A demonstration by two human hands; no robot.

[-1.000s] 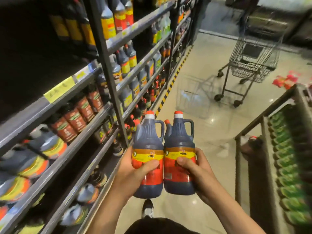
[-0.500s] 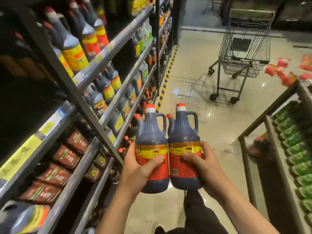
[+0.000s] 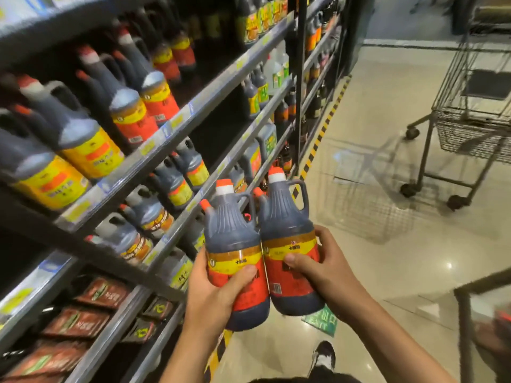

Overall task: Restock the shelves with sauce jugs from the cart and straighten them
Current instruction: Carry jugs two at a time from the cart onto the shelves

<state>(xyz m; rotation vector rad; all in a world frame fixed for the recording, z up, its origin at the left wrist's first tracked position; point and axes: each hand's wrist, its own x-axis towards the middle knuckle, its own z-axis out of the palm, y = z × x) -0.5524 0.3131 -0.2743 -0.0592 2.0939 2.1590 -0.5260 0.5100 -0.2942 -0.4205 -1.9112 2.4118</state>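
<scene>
I hold two dark sauce jugs side by side in front of me, both upright with orange caps and red-and-yellow labels. My left hand point(image 3: 213, 294) grips the left jug point(image 3: 235, 244) around its lower body. My right hand point(image 3: 323, 269) grips the right jug point(image 3: 287, 230) the same way. The two jugs touch each other. They hang over the aisle floor, just right of the grey shelf unit point(image 3: 177, 125). On the upper shelf stand matching jugs point(image 3: 149, 98) with red labels, beside yellow-labelled ones point(image 3: 88, 145).
A wire shopping cart point(image 3: 467, 114) stands on the tiled floor at the far right. A metal cart frame point(image 3: 467, 308) edges in at the lower right. Yellow-black tape point(image 3: 318, 142) runs along the shelf base. Lower shelves hold smaller jugs and dark red packets point(image 3: 80, 319).
The view has swung up and left toward the shelves, so the upper-shelf jugs loom larger. Both jugs stay in my hands, now closer to the shelf edge.
</scene>
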